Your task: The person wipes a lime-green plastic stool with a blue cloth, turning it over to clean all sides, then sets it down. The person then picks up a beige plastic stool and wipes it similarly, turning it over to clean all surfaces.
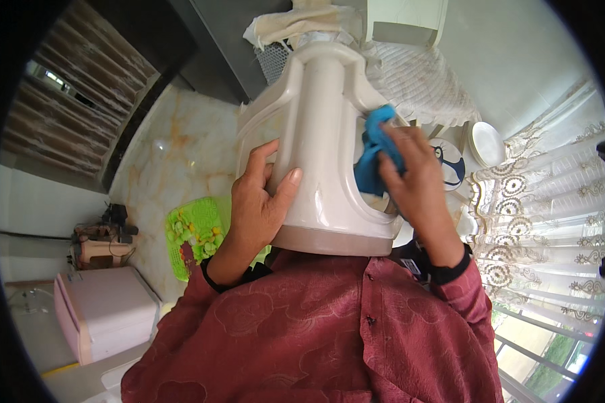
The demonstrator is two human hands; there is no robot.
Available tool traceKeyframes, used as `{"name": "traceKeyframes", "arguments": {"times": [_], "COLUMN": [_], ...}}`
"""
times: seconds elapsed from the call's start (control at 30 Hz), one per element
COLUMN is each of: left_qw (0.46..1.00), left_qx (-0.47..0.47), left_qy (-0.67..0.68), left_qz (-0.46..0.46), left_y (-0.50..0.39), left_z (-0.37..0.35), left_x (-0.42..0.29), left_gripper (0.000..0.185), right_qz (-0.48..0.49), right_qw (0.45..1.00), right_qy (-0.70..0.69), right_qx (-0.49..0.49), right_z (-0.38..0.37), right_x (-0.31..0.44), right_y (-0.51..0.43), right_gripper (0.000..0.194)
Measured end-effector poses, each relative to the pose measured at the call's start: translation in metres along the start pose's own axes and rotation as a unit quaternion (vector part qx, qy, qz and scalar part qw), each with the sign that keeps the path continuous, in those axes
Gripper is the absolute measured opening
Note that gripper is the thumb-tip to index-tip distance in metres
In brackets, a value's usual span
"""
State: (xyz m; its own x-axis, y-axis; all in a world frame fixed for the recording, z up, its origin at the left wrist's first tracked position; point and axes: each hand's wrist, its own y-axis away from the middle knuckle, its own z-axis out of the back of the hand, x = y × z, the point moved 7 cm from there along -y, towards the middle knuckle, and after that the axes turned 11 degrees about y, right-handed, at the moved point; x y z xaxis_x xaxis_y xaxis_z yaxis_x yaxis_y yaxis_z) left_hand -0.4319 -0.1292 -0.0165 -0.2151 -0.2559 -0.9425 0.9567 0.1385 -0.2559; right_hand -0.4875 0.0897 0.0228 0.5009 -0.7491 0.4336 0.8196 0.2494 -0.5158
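A glossy cream plastic piece, perhaps a stool or rack part [318,131], stands or leans right in front of my chest, with a brownish band along its near edge. My left hand [262,201] grips its left side, the thumb on the front face and the fingers around the edge of an opening. In my right hand [416,176] is a crumpled blue cloth [375,166], pressed at the rim of the opening on the right side. The piece's far side and what carries it are hidden.
A green mat with flower shapes [196,231] lies on the marble-look floor at left, beyond a pink box [108,307]. A chair with a quilted cover [418,75] is at the far side. Round white lids or plates [486,144] and a lace curtain [539,201] are at right.
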Motion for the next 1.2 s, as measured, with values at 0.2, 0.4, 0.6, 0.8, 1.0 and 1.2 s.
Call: {"name": "traceKeyframes", "arguments": {"times": [0.2,0.4,0.6,0.8,1.0,1.2], "left_qw": [0.999,0.999,0.999,0.999,0.998,0.995], "left_qx": [0.031,0.001,0.026,0.022,0.054,0.068], "left_qy": [0.033,0.028,0.033,0.021,-0.001,-0.058], "left_qz": [-0.009,0.028,0.022,0.019,-0.014,-0.045], "left_y": [-0.002,-0.014,-0.012,-0.011,-0.012,-0.008], "left_z": [-0.016,-0.002,0.003,-0.004,-0.024,-0.035], "left_x": [0.004,0.019,0.021,0.016,0.007,0.001], "left_gripper": [0.046,0.043,0.042,0.043,0.046,0.051], "right_qz": [0.101,0.120,0.156,0.074,0.142,0.192], "right_qw": [0.994,0.989,0.978,0.984,0.981,0.943], "right_qy": [0.005,-0.027,-0.006,-0.017,0.128,0.270], "right_qx": [-0.046,0.083,0.138,0.163,-0.041,0.009], "right_z": [0.002,-0.015,0.002,0.037,0.072,0.006], "right_x": [0.001,0.017,0.022,-0.003,-0.001,-0.016], "right_y": [-0.012,0.027,0.067,0.053,-0.016,-0.074], "right_gripper": [0.055,0.060,0.056,0.047,0.034,0.023]}}
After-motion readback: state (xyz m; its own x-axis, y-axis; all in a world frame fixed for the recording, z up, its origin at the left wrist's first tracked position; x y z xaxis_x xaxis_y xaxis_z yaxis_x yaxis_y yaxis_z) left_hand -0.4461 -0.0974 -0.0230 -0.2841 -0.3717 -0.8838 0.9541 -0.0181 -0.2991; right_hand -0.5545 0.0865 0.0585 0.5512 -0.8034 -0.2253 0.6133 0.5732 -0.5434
